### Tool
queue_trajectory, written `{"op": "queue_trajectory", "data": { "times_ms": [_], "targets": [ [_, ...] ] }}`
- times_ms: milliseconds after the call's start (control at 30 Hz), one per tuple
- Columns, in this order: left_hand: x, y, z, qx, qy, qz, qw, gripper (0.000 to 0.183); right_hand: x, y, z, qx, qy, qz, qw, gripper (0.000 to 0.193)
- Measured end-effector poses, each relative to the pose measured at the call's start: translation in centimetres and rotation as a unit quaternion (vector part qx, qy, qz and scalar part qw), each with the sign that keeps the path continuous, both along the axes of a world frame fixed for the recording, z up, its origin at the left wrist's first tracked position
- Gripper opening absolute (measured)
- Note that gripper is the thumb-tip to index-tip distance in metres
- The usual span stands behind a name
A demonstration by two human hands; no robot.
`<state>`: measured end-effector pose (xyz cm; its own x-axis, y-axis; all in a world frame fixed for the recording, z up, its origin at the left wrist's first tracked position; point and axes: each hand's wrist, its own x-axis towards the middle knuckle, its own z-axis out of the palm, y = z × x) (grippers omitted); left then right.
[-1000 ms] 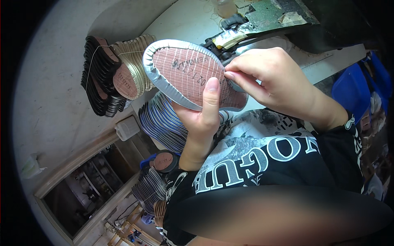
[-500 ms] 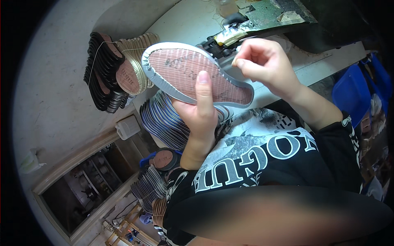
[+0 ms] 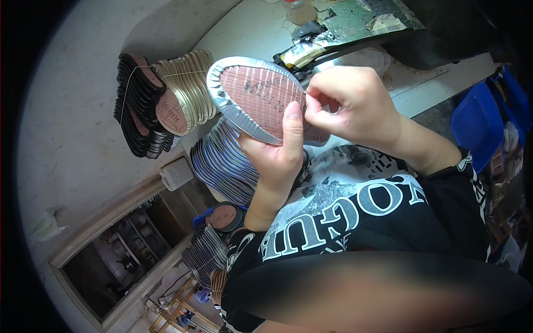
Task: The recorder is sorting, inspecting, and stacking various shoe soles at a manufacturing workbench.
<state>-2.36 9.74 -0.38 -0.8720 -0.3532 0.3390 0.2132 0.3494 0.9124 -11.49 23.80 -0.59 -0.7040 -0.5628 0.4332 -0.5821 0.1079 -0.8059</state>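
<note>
A shoe insole with a reddish-brown lined board and a silvery wrapped rim is held up in front of me, its broad end to the left. My left hand grips it from below, thumb pressed on the board and fingers behind it. At the insole's far right edge, the thumb and fingers of my right hand are pinched together. Whatever lies between them is too small to make out. The narrow end is partly covered by my right hand.
Tied stacks of black insoles and gold-beige insoles are at the left. Below stands a blue-grey stack, beside a white jug. A green-topped machine sits on the white table; blue plastic is at right.
My right hand has come down and left onto the insole's edge, where before it pinched in the air apart from it. The insole has shifted slightly right and tilted.
</note>
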Motion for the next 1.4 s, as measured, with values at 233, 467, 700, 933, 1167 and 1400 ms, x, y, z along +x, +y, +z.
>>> {"op": "queue_trajectory", "data": {
  "times_ms": [233, 467, 700, 933, 1167, 1400],
  "targets": [
    [-2.0, -0.2, 0.4, 0.168, 0.025, 0.049, 0.984, 0.048, 0.1, -0.2, -1.9, -0.234, -0.465, 0.098, 0.848, 0.01],
    [-4.2, -3.3, -1.3, 0.295, -0.03, 0.059, 0.953, 0.027, 2.5, 2.1, -2.4, -0.054, -0.574, 0.253, 0.777, 0.034],
    [-8.1, -4.2, -5.2, 0.139, -0.074, 0.028, 0.987, 0.026, 2.5, 3.6, -2.8, -0.077, -0.574, 0.137, 0.803, 0.03],
    [-12.4, -6.9, -4.6, 0.038, -0.171, 0.044, 0.983, 0.032, -0.3, 0.5, -2.2, -0.163, -0.547, 0.099, 0.815, 0.028],
    [-4.2, -5.2, -0.2, 0.415, -0.007, -0.107, 0.903, 0.029, 3.8, -0.1, -1.9, 0.023, -0.333, 0.225, 0.915, 0.026],
    [-3.1, -7.5, -5.0, 0.704, 0.059, -0.422, 0.568, 0.031, 4.3, -1.6, -1.7, 0.015, -0.325, 0.3, 0.897, 0.031]
  ]
}}
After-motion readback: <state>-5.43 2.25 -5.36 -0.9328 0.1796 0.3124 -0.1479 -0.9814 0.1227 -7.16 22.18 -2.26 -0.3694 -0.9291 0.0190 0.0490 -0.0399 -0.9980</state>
